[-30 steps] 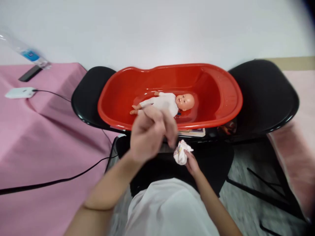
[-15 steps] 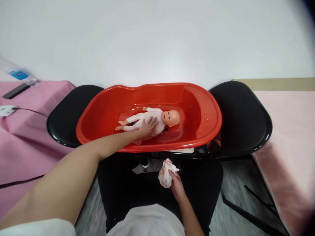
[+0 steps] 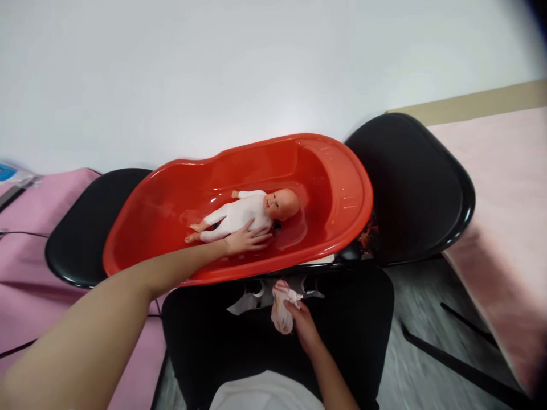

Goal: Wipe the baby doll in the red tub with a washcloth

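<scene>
Resting on the near side of the doll [image 3: 245,212] in the head view, the left hand [image 3: 247,238] lies palm down with its fingers spread and slightly bent, touching the white suit [image 3: 233,219] rather than gripping it. Such a flat, wide touch probably serves to steady the doll without pulling at it. The doll lies on its back inside the tub [image 3: 361,188], head toward the right end and feet toward the left; that layout likely gives the head the sloped end behind it. Whether the tub's floor is wet, the shine does not tell.

The right hand [image 3: 304,324] holds a crumpled, printed cloth [image 3: 282,312] low, just in front of the tub and over the person's lap [image 3: 209,339]. Its thumb and fingers are closed on the cloth's right edge, some of them hidden; held there, it is presumably within easy reach and out of the tub.

The tub seems to bridge a left chair [image 3: 85,228] and a right chair [image 3: 421,193], black both, perhaps so that each end is borne, and its far side stands by the wall [image 3: 256,68]. A pale thing [image 3: 247,303] under the near rim, with rounded cut-outs, is too unclear to name.
</scene>
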Tool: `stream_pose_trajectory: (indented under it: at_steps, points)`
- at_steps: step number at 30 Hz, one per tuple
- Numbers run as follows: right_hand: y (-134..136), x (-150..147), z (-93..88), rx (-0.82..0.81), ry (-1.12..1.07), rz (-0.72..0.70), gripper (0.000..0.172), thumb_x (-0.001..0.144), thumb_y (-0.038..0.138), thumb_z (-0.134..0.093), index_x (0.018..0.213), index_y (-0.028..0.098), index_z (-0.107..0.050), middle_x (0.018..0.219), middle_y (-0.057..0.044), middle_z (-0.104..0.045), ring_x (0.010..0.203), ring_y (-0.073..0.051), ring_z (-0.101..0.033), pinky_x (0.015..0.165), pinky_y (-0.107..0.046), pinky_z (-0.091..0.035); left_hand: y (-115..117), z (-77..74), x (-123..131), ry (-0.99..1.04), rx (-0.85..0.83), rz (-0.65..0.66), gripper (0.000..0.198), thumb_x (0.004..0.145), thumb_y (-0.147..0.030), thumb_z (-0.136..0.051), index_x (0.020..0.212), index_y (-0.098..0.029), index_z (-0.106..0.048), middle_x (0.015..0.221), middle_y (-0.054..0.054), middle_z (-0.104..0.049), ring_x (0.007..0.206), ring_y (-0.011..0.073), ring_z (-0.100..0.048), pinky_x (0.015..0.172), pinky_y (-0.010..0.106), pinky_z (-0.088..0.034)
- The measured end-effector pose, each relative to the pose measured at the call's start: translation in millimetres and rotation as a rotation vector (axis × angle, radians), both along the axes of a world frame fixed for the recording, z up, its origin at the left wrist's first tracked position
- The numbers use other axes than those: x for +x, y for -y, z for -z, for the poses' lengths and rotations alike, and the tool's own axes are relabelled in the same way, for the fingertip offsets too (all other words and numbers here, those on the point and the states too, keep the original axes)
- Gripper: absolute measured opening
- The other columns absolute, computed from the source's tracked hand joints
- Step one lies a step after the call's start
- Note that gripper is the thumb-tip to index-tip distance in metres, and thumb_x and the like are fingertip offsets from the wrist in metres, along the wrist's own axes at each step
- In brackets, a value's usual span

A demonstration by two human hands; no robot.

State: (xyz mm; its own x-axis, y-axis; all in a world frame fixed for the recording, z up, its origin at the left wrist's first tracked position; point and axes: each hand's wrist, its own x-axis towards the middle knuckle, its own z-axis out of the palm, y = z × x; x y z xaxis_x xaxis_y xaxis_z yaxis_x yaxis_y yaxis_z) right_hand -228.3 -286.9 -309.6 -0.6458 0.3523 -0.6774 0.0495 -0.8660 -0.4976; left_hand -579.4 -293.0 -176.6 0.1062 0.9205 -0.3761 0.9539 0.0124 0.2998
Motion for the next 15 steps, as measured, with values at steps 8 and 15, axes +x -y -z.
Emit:
stream_pose_trajectory:
  at_steps: [8, 15]
  points:
    - [0.9, -1.0, -1.4, 0.039, 0.033, 0.009, 0.075, 0.055, 0.063, -0.104, 0.109, 0.014, -0.084, 0.111, -0.013, -0.085, 0.101, -0.033, -0.080, 0.101, -0.045, -0.060, -8.6, 1.4, 0.7, 0.192, 0.060, -0.212, 0.060, 0.079, -0.041, -0.054, 0.125, -0.023, -0.088, 0.155, 0.011, -0.069, 0.154, 0.0245, -0.055, 0.136, 0.036, -0.026]
    - [5.5, 9.2, -25.9, 0.117, 0.047, -0.063, 0.070, 0.059, 0.057, -0.106, 0.111, 0.016, -0.083, 0.106, -0.011, -0.085, 0.091, -0.030, -0.079, 0.093, -0.043, -0.061, -5.1, -24.4, -26.9, 0.119, 0.152, -0.148, 0.038, 0.104, -0.024, -0.048, 0.129, -0.019, -0.076, 0.160, 0.007, -0.066, 0.163, 0.0246, -0.042, 0.143, 0.048, -0.006]
